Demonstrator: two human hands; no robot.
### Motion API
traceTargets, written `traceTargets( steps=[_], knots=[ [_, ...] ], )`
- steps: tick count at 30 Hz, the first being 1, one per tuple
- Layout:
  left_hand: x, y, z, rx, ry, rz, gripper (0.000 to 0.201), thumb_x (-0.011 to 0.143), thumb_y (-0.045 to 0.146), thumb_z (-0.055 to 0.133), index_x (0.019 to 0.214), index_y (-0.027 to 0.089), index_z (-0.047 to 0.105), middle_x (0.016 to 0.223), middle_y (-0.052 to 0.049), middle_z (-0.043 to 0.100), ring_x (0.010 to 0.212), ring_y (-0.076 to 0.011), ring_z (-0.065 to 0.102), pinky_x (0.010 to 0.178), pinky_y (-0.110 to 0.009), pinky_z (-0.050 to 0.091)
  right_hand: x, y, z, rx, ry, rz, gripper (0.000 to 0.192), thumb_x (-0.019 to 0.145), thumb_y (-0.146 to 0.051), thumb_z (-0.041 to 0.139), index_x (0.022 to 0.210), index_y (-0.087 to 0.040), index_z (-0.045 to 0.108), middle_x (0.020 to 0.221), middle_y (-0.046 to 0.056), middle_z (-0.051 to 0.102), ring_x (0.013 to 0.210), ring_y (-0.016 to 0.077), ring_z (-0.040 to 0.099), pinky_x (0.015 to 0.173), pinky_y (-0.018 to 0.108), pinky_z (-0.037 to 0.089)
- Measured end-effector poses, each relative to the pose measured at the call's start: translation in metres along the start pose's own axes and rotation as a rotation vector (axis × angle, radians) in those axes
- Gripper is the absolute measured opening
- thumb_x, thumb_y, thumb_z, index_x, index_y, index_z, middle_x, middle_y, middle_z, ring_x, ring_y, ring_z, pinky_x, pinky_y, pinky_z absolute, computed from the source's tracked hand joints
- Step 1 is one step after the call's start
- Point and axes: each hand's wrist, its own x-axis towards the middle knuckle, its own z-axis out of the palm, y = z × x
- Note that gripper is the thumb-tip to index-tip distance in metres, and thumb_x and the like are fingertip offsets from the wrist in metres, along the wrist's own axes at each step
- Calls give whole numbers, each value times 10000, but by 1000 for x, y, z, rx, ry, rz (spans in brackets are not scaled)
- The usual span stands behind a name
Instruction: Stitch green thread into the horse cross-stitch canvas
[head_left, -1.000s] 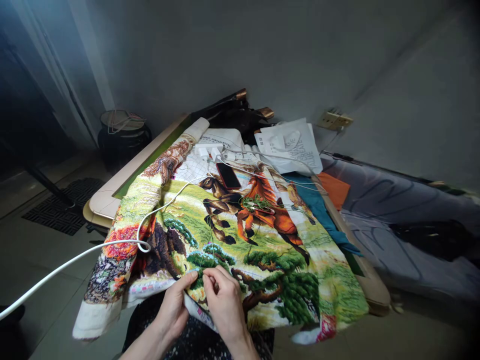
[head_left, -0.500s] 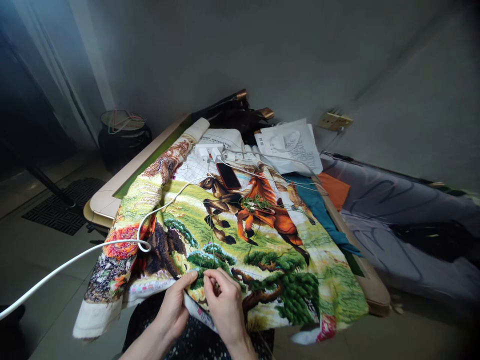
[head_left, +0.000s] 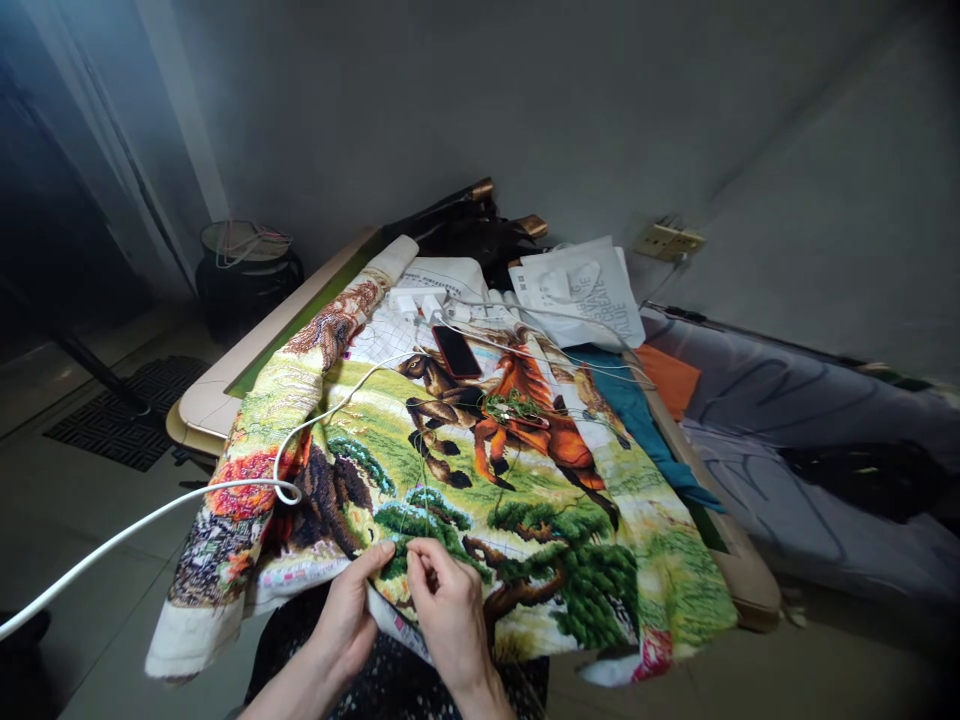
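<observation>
A large cross-stitch fabric (head_left: 465, 510) with horses, a pine tree and green grass drapes over the table edge toward my lap. My left hand (head_left: 349, 612) grips its near edge, thumb on top and fingers tucked beneath. Just to the right, my right hand (head_left: 453, 600) pinches thumb and forefinger together above the stitched pine. Whatever sits in that pinch is too small to make out. Fine green thread runs up the cloth close to both hands. A tangle of green thread (head_left: 514, 405) lies on the orange horse.
A phone (head_left: 456, 353) rests on the fabric below a white power strip (head_left: 417, 299). A white cable (head_left: 150, 526) loops across the rolled left side. White bags (head_left: 577, 290), teal cloth (head_left: 626, 410) and orange cloth (head_left: 669, 380) lie toward the back and right.
Almost nothing differs. The fingers of my right hand have shifted very slightly in their pinch, while my left hand and the fabric stay in place.
</observation>
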Motion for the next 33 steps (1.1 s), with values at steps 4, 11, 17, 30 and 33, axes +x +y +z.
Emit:
traceTargets(
  steps=[4, 11, 17, 30, 33],
  knots=[
    [1, 0, -1, 3, 4, 1, 79, 640, 61, 743, 667, 123, 701, 659, -33, 707, 637, -157, 645, 696, -272, 531, 0, -1, 1, -18, 16, -10, 243, 932, -193, 450, 820, -183, 666, 631, 13, 672, 520, 128, 626, 505, 189, 422],
    [-1, 0, 0, -31, 4, -4, 77, 679, 30, 698, 665, 106, 704, 654, -33, 705, 613, -136, 633, 662, -256, 538, -5, -2, 10, -150, 98, -75, 277, 960, -196, 409, 849, -162, 660, 596, 13, 663, 449, 118, 602, 474, 206, 386],
    [-2, 1, 2, -58, -5, 2, 109, 697, 7, 676, 666, 107, 705, 656, -31, 705, 615, -126, 632, 662, -248, 544, -8, 0, 21, -287, 197, -170, 301, 987, -176, 370, 836, -153, 630, 530, -2, 606, 410, 118, 571, 467, 223, 365],
    [-4, 1, 4, -42, 11, -13, 86, 677, 13, 692, 671, 97, 707, 649, -45, 716, 616, -151, 646, 669, -265, 545, -5, 9, 20, -52, 201, -43, 197, 972, -214, 415, 876, -159, 578, 614, 10, 645, 441, 105, 579, 429, 183, 385],
    [-4, 1, 4, -41, 12, -14, 82, 682, 22, 693, 658, 100, 702, 638, -43, 713, 601, -151, 641, 656, -266, 543, -3, 9, 16, 15, 122, 14, 205, 966, -238, 431, 842, -173, 581, 610, 3, 634, 466, 107, 580, 446, 178, 392]
  ],
)
